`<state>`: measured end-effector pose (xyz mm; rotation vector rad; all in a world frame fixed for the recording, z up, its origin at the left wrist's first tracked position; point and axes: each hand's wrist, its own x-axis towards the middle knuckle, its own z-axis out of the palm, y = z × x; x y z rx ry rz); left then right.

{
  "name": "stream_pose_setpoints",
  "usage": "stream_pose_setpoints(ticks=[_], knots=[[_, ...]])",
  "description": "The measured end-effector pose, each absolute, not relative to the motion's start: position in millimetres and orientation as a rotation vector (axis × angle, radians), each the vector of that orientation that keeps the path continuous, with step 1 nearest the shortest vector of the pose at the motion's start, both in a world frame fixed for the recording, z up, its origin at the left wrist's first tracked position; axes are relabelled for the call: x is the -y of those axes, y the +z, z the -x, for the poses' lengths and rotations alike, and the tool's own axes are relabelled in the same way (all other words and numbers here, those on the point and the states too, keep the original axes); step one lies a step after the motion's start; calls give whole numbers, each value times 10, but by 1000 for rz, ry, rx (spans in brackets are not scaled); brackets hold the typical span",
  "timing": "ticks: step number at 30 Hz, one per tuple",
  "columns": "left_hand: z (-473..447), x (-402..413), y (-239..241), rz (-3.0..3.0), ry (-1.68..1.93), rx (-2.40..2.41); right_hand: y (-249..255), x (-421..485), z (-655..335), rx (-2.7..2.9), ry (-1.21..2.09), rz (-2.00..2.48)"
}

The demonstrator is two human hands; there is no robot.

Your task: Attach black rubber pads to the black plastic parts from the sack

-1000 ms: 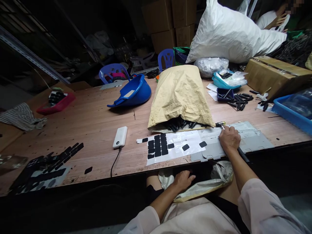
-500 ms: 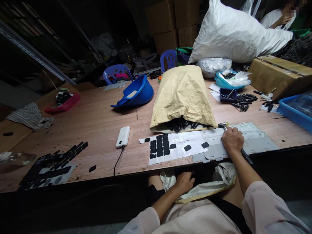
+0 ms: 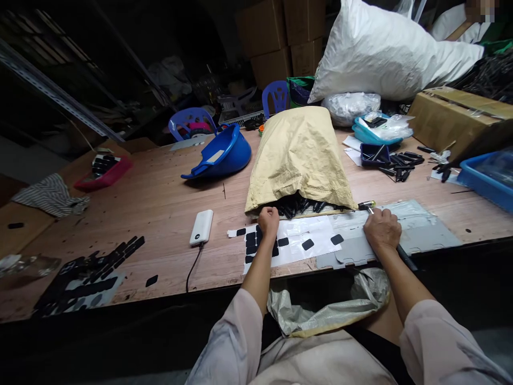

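Raised from the lap, the left hand (image 3: pixel 268 220) is now curled at the tan sack (image 3: pixel 298 155); its grip cannot be told. A screwdriver (image 3: pixel 366 205) is held by the right hand (image 3: pixel 382 230). No writing is legible.

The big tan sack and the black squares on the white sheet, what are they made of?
The sack looks like thick brown paper, or maybe woven plastic: matte, with stiff creases and wrinkles. The black squares look like thin foam or rubber pads, dull and flat, with no shine. The sheet under them looks like glossy backing paper or film, since it catches the light. The left hand rests by the sack's mouth.
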<state>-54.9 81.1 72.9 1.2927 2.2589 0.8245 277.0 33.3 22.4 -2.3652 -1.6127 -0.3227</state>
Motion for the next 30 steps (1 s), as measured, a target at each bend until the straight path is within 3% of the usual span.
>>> stream_pose_setpoints(ticks=[11, 16, 20, 24, 30], knots=[[675, -1058, 797, -1217, 469, -2353, 247, -320, -2747, 1611, -311, 2363], [628, -623, 708, -1411, 655, -2362, 243, -325, -2746, 1608, -323, 2372], [323, -229, 532, -1859, 816, -1922, 252, -330, -2737, 1598, -311, 2388], [-10, -114, 331, -2129, 757, -1425, 256, -334, -2742, 1597, -296, 2390], [-21, -188, 152, -2139, 765, -1343, 246, -324, -2747, 1595, -295, 2377]])
